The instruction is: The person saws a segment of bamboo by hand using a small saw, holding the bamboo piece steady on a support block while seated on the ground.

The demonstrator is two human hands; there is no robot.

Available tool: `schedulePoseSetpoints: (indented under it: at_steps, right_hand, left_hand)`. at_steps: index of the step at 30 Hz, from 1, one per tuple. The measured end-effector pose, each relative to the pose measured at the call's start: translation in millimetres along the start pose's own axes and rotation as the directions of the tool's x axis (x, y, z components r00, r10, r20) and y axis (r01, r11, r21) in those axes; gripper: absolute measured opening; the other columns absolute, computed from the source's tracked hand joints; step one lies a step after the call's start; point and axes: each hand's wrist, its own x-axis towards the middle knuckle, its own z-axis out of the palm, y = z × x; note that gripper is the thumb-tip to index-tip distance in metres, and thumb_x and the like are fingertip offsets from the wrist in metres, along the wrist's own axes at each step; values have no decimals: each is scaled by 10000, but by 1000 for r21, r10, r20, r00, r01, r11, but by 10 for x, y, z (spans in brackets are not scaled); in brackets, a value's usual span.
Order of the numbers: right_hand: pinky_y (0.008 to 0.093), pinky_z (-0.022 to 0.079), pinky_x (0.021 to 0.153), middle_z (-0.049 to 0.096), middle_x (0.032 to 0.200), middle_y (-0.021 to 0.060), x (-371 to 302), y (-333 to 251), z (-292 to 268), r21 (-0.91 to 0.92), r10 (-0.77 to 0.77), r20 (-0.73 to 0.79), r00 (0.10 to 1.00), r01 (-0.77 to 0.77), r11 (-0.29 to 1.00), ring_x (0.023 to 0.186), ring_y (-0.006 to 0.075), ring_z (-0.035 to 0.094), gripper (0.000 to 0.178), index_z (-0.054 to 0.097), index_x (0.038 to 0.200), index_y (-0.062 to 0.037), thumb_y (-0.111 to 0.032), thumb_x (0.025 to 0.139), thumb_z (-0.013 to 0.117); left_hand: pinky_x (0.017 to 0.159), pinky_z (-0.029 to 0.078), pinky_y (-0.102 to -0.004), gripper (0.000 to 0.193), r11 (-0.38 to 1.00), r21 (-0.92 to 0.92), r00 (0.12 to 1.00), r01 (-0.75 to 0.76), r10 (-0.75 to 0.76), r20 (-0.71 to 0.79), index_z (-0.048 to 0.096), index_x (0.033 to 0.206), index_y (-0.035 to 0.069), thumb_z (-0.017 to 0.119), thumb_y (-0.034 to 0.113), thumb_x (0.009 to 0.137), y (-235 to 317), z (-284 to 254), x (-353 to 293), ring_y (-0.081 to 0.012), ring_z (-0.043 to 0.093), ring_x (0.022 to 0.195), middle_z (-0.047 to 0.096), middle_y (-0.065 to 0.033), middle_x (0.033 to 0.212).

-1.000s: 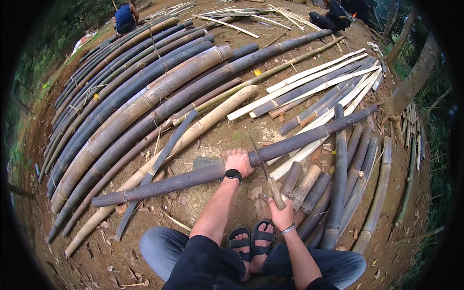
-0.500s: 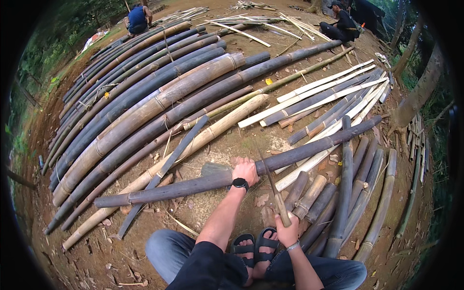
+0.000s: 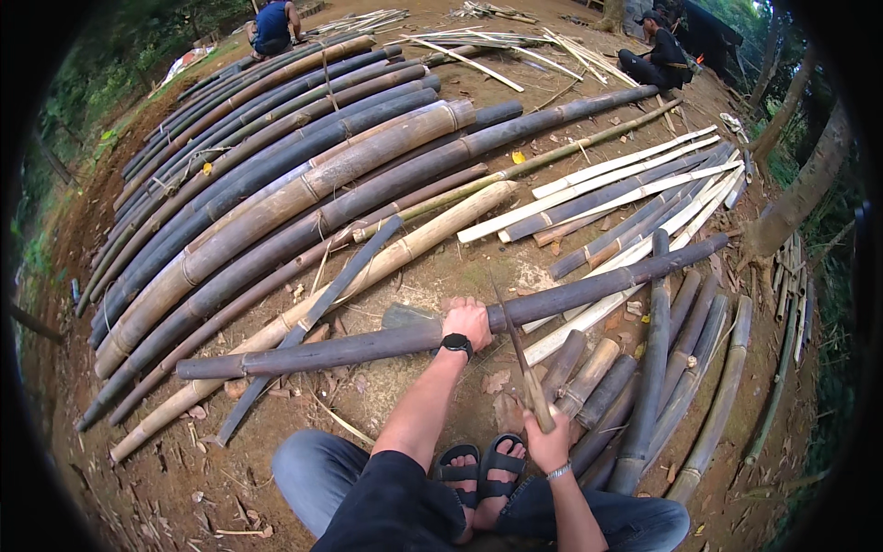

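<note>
A long dark bamboo pole (image 3: 368, 348) lies slantwise in front of me, its right part over another dark pole and its left part over a flat bamboo slat (image 3: 299, 333). My left hand (image 3: 467, 324), a black watch at the wrist, is closed over the pole near its middle. In my right hand (image 3: 550, 444) is the wooden handle of a machete (image 3: 535, 402), fingers wrapped round it. Its narrow blade points up and away, crossing in view over the pole just right of my left hand; whether it touches is unclear. A flat grey stone (image 3: 409, 316) sits behind the pole.
Many long bamboo poles (image 3: 313, 184) lie side by side at the left. Pale split strips (image 3: 635, 166) are spread at the far right, with short cut pieces (image 3: 589, 377) nearer me. Two people (image 3: 272, 28) (image 3: 658, 55) sit or crouch at the back. A tree trunk (image 3: 800, 198) stands right.
The whole view has shifted slightly. Both hands, the machete and the bamboo pole keep nearly the same places relative to each other.
</note>
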Motion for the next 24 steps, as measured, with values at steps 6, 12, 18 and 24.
schedulePoseSetpoints:
  at_steps: [6, 12, 18, 24]
  right_hand:
    - [377, 484, 614, 653, 689, 111, 582, 232, 193, -6, 34, -20, 999, -34, 999, 625, 194, 610, 214, 681, 924, 29, -183, 900, 697]
    - [369, 476, 596, 635, 650, 106, 81, 88, 51, -26, 5, 2, 1000, -5, 1000, 603, 192, 613, 191, 686, 925, 27, -161, 895, 681]
    - [356, 491, 636, 692, 730, 112, 267, 277, -39, -60, 28, 29, 999, -26, 998, 664, 186, 651, 189, 708, 947, 15, -166, 895, 692]
    - [368, 479, 628, 679, 721, 101, 299, 85, -6, -25, 162, 23, 987, -161, 987, 635, 162, 599, 191, 685, 958, 34, -145, 892, 686]
  left_hand:
    - [963, 542, -413, 561, 999, -7, 998, -51, 50, -31, 689, 1092, -6, 808, 397, 721, 152, 73, -84, -337, 625, 1153, 662, -190, 1177]
    - [1001, 516, -415, 566, 998, -56, 998, 9, -12, -58, 687, 1092, -11, 805, 403, 726, 26, 133, 52, -332, 618, 1173, 663, -194, 1191]
    - [997, 513, -402, 573, 1000, 16, 996, 3, -2, -90, 708, 1089, 8, 817, 420, 707, 64, 114, -9, -323, 624, 1166, 680, -165, 1173]
    - [983, 521, -408, 558, 1000, 1, 996, 4, -4, -86, 708, 1075, 11, 820, 416, 708, 12, 97, 54, -308, 621, 1165, 680, -159, 1155]
